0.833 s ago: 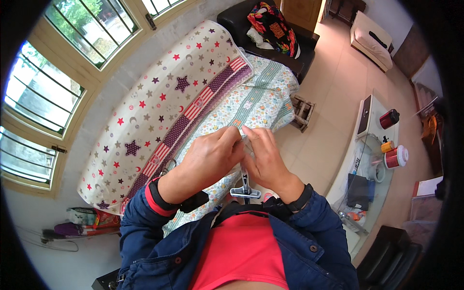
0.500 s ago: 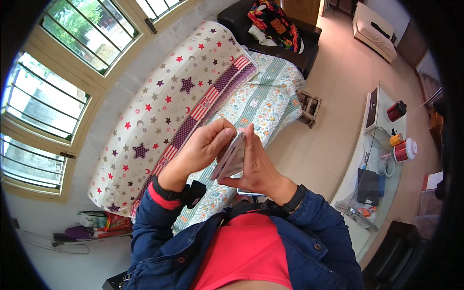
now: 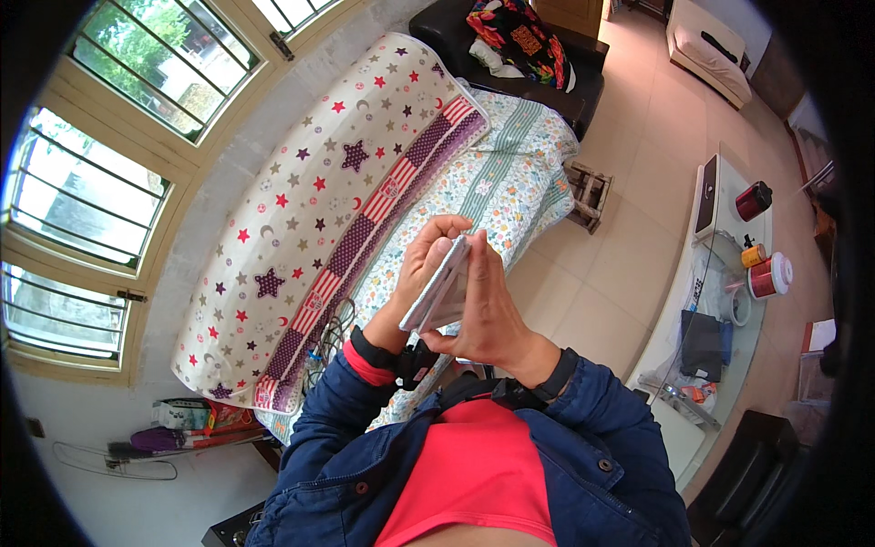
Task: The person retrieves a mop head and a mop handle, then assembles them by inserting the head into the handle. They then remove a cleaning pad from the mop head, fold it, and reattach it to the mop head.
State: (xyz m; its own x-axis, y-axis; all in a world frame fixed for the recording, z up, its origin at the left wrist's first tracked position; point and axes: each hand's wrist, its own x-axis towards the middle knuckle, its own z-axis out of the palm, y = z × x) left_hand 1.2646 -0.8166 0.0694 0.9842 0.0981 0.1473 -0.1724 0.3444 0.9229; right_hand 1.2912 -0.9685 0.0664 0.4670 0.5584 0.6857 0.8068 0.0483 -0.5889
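Note:
Between my hands is a thin, flat rectangular item (image 3: 435,294) with a pale grey edge and a glossy pinkish face. It stands tilted and nearly edge-on, so its kind does not show. My right hand (image 3: 494,310) grips it from the right, with fingers straight along its upper end and the thumb at its lower end. My left hand (image 3: 421,264) is on the other side with bent fingers, its fingertips at the top edge beside the right fingertips. Part of the left fingers is hidden behind the item.
Ahead lies a flowered quilt (image 3: 519,137), with a star-patterned padded cover (image 3: 310,196) along the window side. Tangled cables (image 3: 333,337) lie near my left forearm. To the right stands a glass-topped table (image 3: 674,356) with a dark red container (image 3: 753,201). A wooden stool (image 3: 590,196) stands beyond.
My left hand has shifted right and closer to the item, from a fist at its top edge to lying along its side. The cables have come into sight beside my left forearm.

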